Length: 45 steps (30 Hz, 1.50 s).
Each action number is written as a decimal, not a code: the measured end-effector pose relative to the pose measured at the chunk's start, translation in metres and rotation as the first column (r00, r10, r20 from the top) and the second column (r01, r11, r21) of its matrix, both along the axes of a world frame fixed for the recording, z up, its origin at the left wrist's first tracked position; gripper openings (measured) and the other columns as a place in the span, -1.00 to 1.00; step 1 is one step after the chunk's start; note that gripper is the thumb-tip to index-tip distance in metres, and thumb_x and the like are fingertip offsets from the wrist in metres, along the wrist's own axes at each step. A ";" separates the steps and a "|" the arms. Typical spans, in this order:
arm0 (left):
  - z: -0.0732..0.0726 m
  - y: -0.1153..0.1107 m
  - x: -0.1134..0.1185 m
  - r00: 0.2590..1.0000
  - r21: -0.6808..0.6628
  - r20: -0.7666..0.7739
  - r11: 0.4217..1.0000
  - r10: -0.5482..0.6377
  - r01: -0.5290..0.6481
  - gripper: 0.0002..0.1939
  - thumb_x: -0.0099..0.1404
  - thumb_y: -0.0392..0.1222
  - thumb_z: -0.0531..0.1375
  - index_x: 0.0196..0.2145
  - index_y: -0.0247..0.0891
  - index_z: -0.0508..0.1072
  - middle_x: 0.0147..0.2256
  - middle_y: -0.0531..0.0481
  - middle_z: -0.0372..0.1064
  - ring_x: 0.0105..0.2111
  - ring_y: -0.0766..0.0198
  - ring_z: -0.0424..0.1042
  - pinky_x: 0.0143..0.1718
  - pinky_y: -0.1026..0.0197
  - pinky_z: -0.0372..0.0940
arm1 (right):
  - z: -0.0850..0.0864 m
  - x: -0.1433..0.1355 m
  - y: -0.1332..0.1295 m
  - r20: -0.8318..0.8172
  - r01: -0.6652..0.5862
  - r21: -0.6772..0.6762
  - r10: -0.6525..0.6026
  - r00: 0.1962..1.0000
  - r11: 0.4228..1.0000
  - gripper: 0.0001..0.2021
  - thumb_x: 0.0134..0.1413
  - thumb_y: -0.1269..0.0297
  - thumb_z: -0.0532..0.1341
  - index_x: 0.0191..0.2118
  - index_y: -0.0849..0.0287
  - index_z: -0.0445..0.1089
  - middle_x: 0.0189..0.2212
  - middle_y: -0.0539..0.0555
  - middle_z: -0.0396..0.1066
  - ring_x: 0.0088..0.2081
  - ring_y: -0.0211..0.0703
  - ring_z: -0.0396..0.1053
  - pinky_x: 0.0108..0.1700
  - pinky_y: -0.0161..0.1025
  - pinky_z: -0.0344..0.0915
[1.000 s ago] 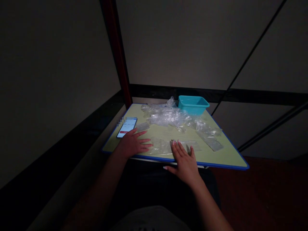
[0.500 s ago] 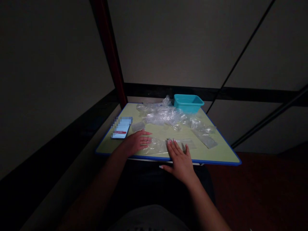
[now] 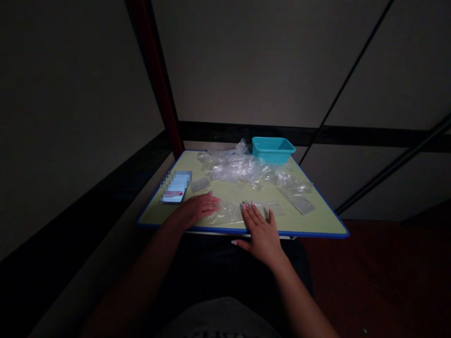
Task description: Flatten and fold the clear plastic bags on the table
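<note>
Worktop, blue-edged. Crumpled clear plastic heap mid-back; turquoise tub behind, to R. Flat clear bag nr front edge. R hand fingers on it, grip spread. L hand at bag's L end: fingers closer together vs 1 sec ago, prob. steadying it; can't tell if pinching.

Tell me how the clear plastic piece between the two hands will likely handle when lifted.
The clear plastic piece is probably floppy: wrinkles show between the left hand and right hand. It is likely light, as it looks thin enough for the table to show through. Its shiny highlights hint that it may be slippery.
</note>
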<state>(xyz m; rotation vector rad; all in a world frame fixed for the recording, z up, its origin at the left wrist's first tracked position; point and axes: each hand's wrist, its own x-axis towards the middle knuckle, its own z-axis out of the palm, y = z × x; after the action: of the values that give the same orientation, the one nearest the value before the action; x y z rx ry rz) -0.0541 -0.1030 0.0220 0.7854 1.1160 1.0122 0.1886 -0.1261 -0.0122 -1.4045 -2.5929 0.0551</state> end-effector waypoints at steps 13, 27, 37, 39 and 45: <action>0.008 -0.008 0.001 0.999 -0.002 0.033 1.000 0.005 -0.005 -0.70 0.38 -0.17 0.08 -0.27 -0.42 0.54 -0.25 -0.21 0.51 -0.20 0.15 0.49 -0.11 0.21 0.30 | -0.005 0.002 0.001 -0.012 -0.027 0.048 0.027 1.000 0.998 -0.17 0.04 -0.09 0.21 0.35 0.01 -0.13 0.36 0.16 -0.23 0.36 0.08 -0.26 0.24 0.34 -0.45; -0.002 -0.004 -0.005 0.999 -0.005 0.033 0.999 -0.039 0.039 -0.67 0.35 -0.08 0.14 -0.24 -0.44 0.56 -0.20 -0.26 0.52 -0.25 0.19 0.49 -0.13 0.23 0.31 | -0.004 0.002 0.000 -0.021 -0.018 0.065 0.019 1.000 0.998 -0.08 0.02 -0.12 0.21 0.37 0.03 -0.26 0.36 0.16 -0.21 0.36 0.06 -0.25 0.25 0.32 -0.45; 0.001 -0.007 -0.003 1.000 0.011 0.020 1.000 -0.014 0.013 -0.70 0.35 -0.11 0.14 -0.26 -0.41 0.56 -0.15 -0.22 0.51 -0.25 0.18 0.51 -0.15 0.22 0.35 | -0.002 0.001 0.000 -0.010 -0.014 0.039 0.014 1.000 0.999 -0.08 0.03 -0.09 0.21 0.37 0.16 -0.24 0.35 0.21 -0.20 0.36 0.07 -0.26 0.25 0.32 -0.47; 0.000 -0.006 -0.004 0.999 0.006 0.019 1.000 -0.026 0.026 -0.70 0.35 -0.10 0.13 -0.25 -0.41 0.55 -0.16 -0.22 0.52 -0.25 0.18 0.51 -0.15 0.22 0.35 | -0.002 0.001 0.000 -0.003 -0.014 0.042 0.015 1.000 0.999 -0.08 0.03 -0.09 0.21 0.37 0.16 -0.23 0.35 0.21 -0.19 0.36 0.07 -0.27 0.25 0.32 -0.45; 0.008 -0.004 -0.003 0.995 -0.046 0.044 0.994 -0.095 0.097 -0.62 0.35 -0.03 0.11 -0.16 -0.43 0.53 -0.16 -0.28 0.51 -0.16 0.09 0.50 -0.25 0.22 0.36 | -0.006 0.003 0.001 -0.016 -0.022 0.083 0.023 1.000 0.996 -0.06 0.02 -0.11 0.20 0.37 0.18 -0.26 0.34 0.23 -0.14 0.36 0.07 -0.28 0.26 0.30 -0.44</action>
<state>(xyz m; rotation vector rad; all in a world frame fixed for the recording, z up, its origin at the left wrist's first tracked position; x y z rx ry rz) -0.0572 -0.1066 0.0297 0.7685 1.0535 0.9142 0.1913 -0.1251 -0.0180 -1.3414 -2.5663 -0.0365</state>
